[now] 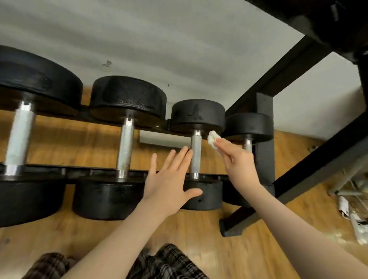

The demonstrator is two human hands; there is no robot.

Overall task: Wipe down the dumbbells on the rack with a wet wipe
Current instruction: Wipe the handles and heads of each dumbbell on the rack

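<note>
Several black dumbbells with silver handles lie side by side on the low black rack [266,145], shrinking from a large one [18,140] on the left to a small one [249,127] on the right. My right hand [238,159] pinches a crumpled white wet wipe [213,138] between the handle of the third dumbbell [196,151] and the smallest one. My left hand [171,180] is spread flat, fingers straight, over the near head of that third dumbbell, its fingertips close to the handle.
A second dumbbell [127,148] lies left of my left hand. The rack's slanted black frame [315,172] and upper shelf [334,15] close in on the right. Cables and clutter [363,212] lie on the wooden floor at right. My plaid-clad knees [159,272] are below.
</note>
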